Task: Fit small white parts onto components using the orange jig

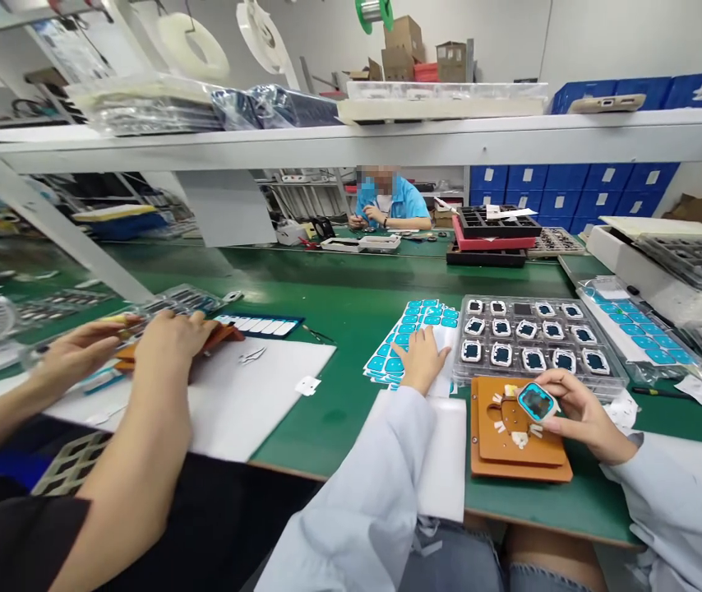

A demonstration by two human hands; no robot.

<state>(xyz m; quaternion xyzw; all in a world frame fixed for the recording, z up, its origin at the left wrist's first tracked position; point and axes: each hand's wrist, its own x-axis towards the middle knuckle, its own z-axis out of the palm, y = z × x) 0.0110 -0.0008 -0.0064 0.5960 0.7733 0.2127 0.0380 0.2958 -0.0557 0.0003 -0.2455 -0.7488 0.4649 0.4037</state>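
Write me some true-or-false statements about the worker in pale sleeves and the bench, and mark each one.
1. The right hand holds a blue-edged device. True.
2. The left hand is clenched in a fist. False: its fingers are spread over blue-patterned sheets.
3. The clear tray holds three rows of pieces. True.
4. The fixture in front of the worker is green. False: the fixture is orange.
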